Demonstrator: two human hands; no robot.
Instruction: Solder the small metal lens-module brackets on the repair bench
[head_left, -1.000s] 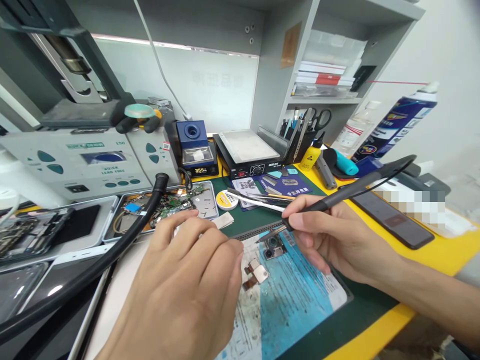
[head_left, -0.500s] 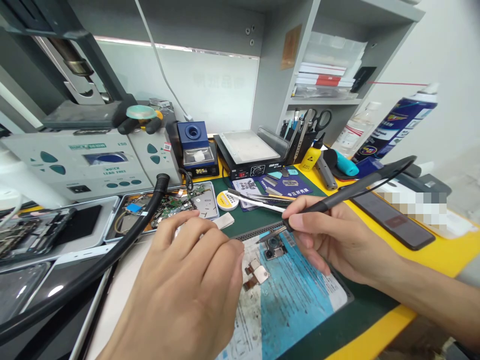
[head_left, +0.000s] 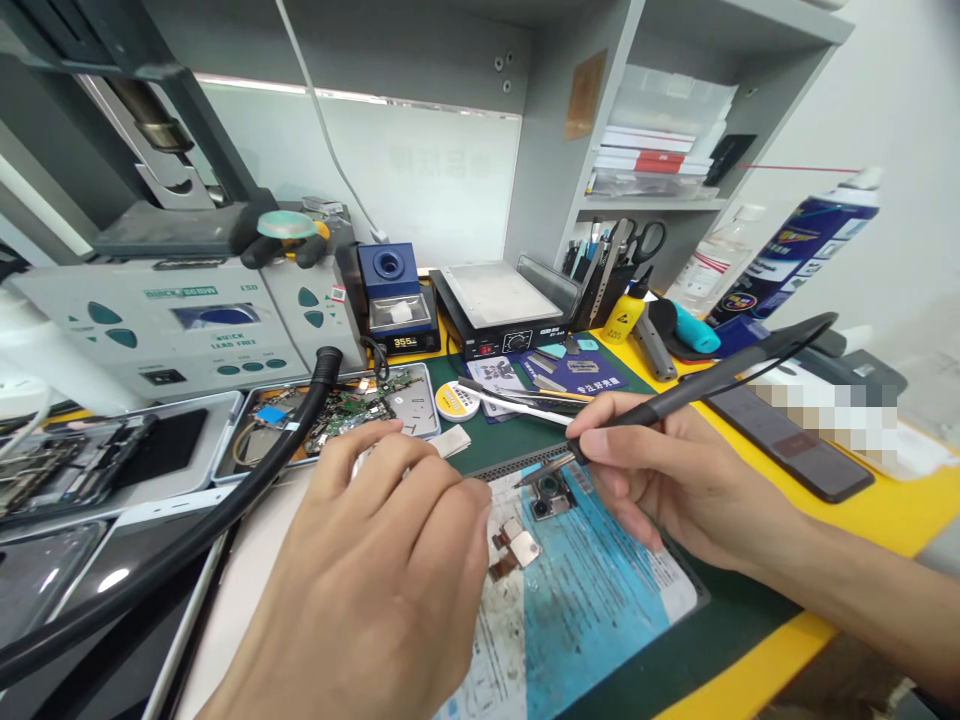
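Note:
My right hand (head_left: 660, 460) grips a black soldering iron (head_left: 697, 385), its thin metal tip pointing left above a camera module (head_left: 550, 495) on the blue and white work sheet (head_left: 600, 580). Whether the tip touches anything is unclear. My left hand (head_left: 382, 560) is closed, back toward the camera, over the sheet's left side; its fingertips and anything in them are hidden. Just right of it lies a metal-faced module (head_left: 523, 542) with brown flex connectors.
Behind stand a soldering station (head_left: 225, 310), a blue iron holder (head_left: 390, 290) and a heating plate (head_left: 502, 300). A black hose (head_left: 247, 500) crosses the left. A tray of circuit boards (head_left: 345, 410) sits beyond my left hand; a phone (head_left: 795, 440) lies at right.
The whole view has shifted very slightly. Both hands and the iron hold nearly the same pose over the sheet.

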